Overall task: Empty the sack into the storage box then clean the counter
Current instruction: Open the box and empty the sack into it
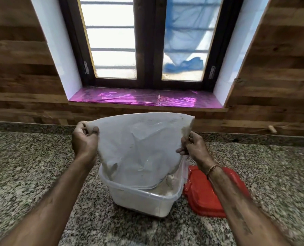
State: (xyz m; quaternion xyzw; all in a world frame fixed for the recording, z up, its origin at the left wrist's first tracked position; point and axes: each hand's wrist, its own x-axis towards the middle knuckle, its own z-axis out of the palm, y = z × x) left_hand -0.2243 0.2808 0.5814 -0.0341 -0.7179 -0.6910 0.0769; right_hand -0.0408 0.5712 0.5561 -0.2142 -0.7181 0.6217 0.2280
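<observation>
A translucent white plastic sack [138,150] hangs upside down, its lower end inside a clear plastic storage box [144,201] on the counter. My left hand [84,139] pinches the sack's upper left corner. My right hand [193,146] grips its right edge a little lower. Whitish floury lumps [170,181] show in the box under the sack's mouth. Most of the box's inside is hidden by the sack.
A red lid [202,194] lies flat on the speckled granite counter [32,166], touching the box's right side. Behind the counter is a wood-panelled wall with a window sill covered in purple foil [144,98]. A small peg [272,129] sticks out at the wall's right.
</observation>
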